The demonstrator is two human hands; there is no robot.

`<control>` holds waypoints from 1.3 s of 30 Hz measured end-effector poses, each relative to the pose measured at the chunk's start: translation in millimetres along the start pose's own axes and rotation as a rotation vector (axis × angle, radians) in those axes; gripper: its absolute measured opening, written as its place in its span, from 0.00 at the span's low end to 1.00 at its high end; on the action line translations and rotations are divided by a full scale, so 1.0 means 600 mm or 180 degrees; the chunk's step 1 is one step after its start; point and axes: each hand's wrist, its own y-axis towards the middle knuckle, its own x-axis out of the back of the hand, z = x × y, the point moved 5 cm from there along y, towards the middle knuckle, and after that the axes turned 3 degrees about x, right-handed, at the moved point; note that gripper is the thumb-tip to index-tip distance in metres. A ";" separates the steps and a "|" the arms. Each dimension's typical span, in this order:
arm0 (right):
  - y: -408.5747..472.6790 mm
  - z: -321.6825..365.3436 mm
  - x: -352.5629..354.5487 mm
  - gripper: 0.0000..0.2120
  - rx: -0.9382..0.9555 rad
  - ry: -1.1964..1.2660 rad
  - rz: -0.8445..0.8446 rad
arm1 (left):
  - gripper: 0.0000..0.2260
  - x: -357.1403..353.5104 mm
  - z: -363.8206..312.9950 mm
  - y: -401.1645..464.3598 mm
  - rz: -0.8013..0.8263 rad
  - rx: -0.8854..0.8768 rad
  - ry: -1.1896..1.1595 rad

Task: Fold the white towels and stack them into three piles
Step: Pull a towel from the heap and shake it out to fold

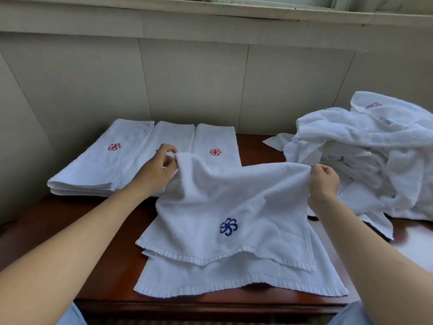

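A white towel [234, 202] with a blue flower logo lies doubled over in front of me, its two hemmed ends on the table near the front edge. My left hand [159, 170] pinches its raised fold at the left corner. My right hand [324, 180] grips the fold's right corner. Three folded white towel piles sit side by side at the back left: the left pile [98, 160] and the right pile [216, 141] show red flower logos, the middle pile [172, 136] is plain on top.
A loose heap of unfolded white towels [375, 156] covers the right side of the dark wooden table [103, 242]. A pale panelled wall [187, 78] rises just behind the piles. The table's front edge runs below the towel's hems.
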 end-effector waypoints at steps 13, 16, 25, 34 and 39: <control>-0.011 -0.010 -0.016 0.06 0.0257 -0.0397 0.0577 | 0.14 -0.073 -0.006 -0.006 0.0382 -0.0679 0.1611; -0.016 -0.012 -0.020 0.05 0.0247 -0.0415 0.0619 | 0.13 -0.066 -0.005 -0.008 0.0238 -0.0657 0.1826; -0.015 -0.008 -0.014 0.06 0.0151 -0.0334 0.0548 | 0.06 0.010 0.030 0.013 -0.0936 0.0380 0.0302; -0.012 -0.011 -0.011 0.06 0.0028 -0.0305 0.0543 | 0.07 -0.022 0.058 0.016 -0.0444 0.1520 -0.1685; -0.012 -0.014 -0.012 0.06 -0.0005 -0.0317 0.0573 | 0.17 -0.038 0.040 0.010 -0.0096 0.1449 -0.1854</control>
